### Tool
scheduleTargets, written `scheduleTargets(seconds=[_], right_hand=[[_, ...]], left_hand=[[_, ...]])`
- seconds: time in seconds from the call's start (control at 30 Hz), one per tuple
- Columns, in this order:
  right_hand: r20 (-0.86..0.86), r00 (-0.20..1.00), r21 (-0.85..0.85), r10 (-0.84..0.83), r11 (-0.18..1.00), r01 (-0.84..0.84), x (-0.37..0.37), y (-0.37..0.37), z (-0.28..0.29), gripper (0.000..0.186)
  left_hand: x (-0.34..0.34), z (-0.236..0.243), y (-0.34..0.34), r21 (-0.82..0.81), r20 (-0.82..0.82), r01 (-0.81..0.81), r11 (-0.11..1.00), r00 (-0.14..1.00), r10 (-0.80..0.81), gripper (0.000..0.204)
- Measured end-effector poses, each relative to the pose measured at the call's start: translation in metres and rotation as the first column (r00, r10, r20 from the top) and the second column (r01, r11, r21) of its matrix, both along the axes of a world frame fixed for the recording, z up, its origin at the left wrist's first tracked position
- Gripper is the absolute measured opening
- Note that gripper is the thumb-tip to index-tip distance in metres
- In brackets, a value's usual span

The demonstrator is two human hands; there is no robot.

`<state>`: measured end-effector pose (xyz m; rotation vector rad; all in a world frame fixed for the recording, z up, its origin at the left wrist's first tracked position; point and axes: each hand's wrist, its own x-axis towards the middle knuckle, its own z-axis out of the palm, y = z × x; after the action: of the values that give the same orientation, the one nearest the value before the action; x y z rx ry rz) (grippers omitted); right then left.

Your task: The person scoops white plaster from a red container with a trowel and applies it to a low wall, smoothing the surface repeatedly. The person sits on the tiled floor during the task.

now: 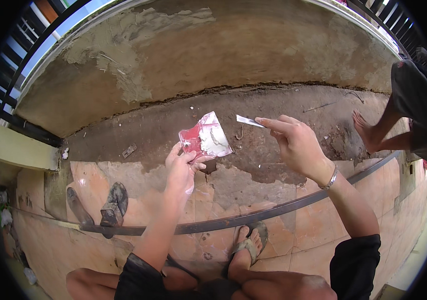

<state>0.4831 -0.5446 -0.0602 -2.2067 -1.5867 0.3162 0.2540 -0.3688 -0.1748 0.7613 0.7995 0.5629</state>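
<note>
My left hand (pixel 179 169) grips a flat red plate (pixel 190 138) by its lower left edge, thumb on top and fingers beneath. White paste (pixel 214 140) is smeared over much of the plate's right side. Just to the right, my right hand (pixel 297 146) is closed around a narrow scraper, its pale flat blade (pixel 249 121) pointing left toward the plate. A gap separates blade and plate. The scraper's handle is hidden inside my fingers. Both tools hang above the bare dirt strip (pixel 168 117).
Ahead stands a low wall (pixel 253 55) with patchy grey plaster. A dark metal bar (pixel 223 222) crosses above cracked orange tiles (pixel 318 240). A pair of muddy sandals (pixel 115 204) lies at left. Another person's bare foot (pixel 367 132) and leg are at right. Black railings (pixel 23 65) border the far left.
</note>
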Motion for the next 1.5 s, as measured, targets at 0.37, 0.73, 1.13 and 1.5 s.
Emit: scheduleTargets(seconds=[0.37,0.73,1.13,1.5], right_hand=[[0.604,0.734,-0.260,0.310,0.947,-0.187,-0.021,0.034,-0.019,0.022],[0.453,0.724,-0.584,0.520,0.787,-0.200,-0.054,0.008,-0.018,0.037],[-1.000,-0.031,-0.019,0.000,0.780,0.626,0.025,0.031,-0.136,0.062],[-0.999,0.031,0.041,0.043,0.243,0.969,0.152,0.229,-0.235,0.069]], left_hand=[[0.018,0.012,-0.028,0.089,-0.079,-0.027,0.996,0.996,0.035,0.048],[0.010,-0.004,-0.028,0.097,-0.136,-0.190,0.977,0.970,0.202,0.054],[-0.030,-0.018,-0.004,0.084,-0.198,-0.264,0.961,0.941,0.276,0.046],[-0.076,-0.018,0.017,0.170,-0.300,-0.370,0.914,0.864,0.405,0.054]])
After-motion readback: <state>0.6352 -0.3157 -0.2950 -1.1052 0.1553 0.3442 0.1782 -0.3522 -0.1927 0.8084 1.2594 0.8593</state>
